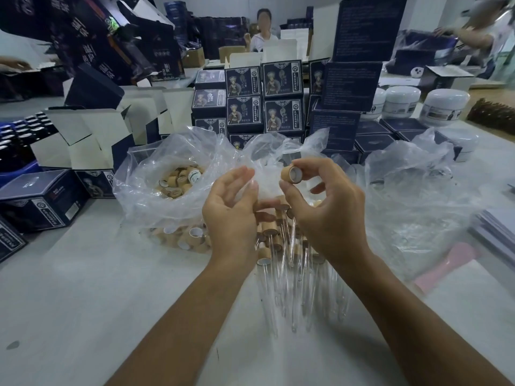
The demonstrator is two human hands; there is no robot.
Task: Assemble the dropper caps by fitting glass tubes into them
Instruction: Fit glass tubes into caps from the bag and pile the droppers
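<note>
White table (pixel 83 288) bears bagged caps (pixel 178 179), boxes (pixel 41 199).

We work at a white table (pixel 69 302) under even, cool light. Stacked dark blue boxes (pixel 281 98) crowd its far side, with white jars (pixel 443 105) at right. A pale wall (pixel 237 5) closes the room behind a seated person (pixel 263 30).

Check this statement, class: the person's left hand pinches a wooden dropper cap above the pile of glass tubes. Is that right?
Not quite. The head view shows the right hand pinching the wooden dropper cap above the pile of glass tubes; the left hand holds no cap.
</note>
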